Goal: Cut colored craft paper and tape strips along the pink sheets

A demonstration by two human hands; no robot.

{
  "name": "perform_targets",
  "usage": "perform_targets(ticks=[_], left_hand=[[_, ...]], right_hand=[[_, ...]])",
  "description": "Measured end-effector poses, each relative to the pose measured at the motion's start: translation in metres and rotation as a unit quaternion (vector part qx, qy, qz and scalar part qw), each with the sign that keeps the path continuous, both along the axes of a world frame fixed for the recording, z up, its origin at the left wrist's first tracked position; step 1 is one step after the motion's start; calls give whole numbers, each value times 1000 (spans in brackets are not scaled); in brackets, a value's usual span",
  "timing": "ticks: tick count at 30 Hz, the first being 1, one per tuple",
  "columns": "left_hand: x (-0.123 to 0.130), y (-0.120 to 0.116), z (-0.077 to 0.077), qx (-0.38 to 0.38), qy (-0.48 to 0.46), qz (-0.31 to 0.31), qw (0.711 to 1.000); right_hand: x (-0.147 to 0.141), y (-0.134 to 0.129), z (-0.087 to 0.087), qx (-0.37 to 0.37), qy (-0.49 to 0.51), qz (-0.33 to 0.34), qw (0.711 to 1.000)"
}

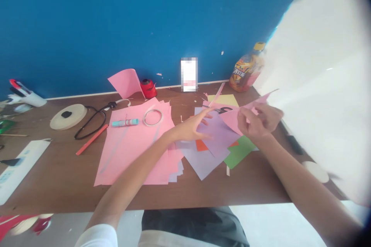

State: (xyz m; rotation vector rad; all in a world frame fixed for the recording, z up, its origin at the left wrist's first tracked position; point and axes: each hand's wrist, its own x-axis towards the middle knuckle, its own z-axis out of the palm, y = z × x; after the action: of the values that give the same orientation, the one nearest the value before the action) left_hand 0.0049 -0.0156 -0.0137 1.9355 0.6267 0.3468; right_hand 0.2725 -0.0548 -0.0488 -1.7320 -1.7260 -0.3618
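Observation:
My right hand (259, 119) is closed on a pink sheet of paper (232, 119) and holds it raised over the right of the desk. My left hand (193, 126) hovers above the edge of the paper piles, fingers spread, with nothing visible in it. Below it lie purple sheets (199, 162), an orange piece (201, 145) and a green sheet (239, 154). Scissors with dark handles (224, 110) lie just behind the raised sheet, partly hidden by it. Left of my left hand, a stack of pink paper (133, 166) carries a glue stick (125, 122) and a tape roll (153, 117).
A drink bottle (245, 71) and a phone (189, 75) stand along the blue wall. A red container (148, 88) stands by a curled pink sheet (126, 83). Leftward are a black cable (92, 133), a round cream disc (65, 119), a power strip (24, 171) and a pen cup (36, 98).

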Motion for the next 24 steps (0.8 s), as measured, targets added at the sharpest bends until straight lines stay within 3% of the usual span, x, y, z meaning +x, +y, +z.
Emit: perform_targets(ticks=[3, 7, 12, 17, 21, 24], left_hand=[[9, -11, 4, 11, -18, 16, 1000], [14, -14, 4, 48, -6, 95, 994], [-4, 7, 3, 22, 71, 218, 973], [-27, 30, -7, 30, 134, 300, 944], [-42, 40, -12, 32, 207, 263, 942], [-56, 46, -3, 23, 269, 217, 938]], right_hand=[[-16, -2, 1, -43, -14, 72, 996], [-34, -3, 3, -61, -59, 154, 984], [-32, 8, 3, -43, -116, 235, 964], [-22, 21, -10, -112, -158, 310, 931], [-24, 23, -22, -156, -156, 299, 928], [-25, 23, -26, -161, -151, 282, 934]])
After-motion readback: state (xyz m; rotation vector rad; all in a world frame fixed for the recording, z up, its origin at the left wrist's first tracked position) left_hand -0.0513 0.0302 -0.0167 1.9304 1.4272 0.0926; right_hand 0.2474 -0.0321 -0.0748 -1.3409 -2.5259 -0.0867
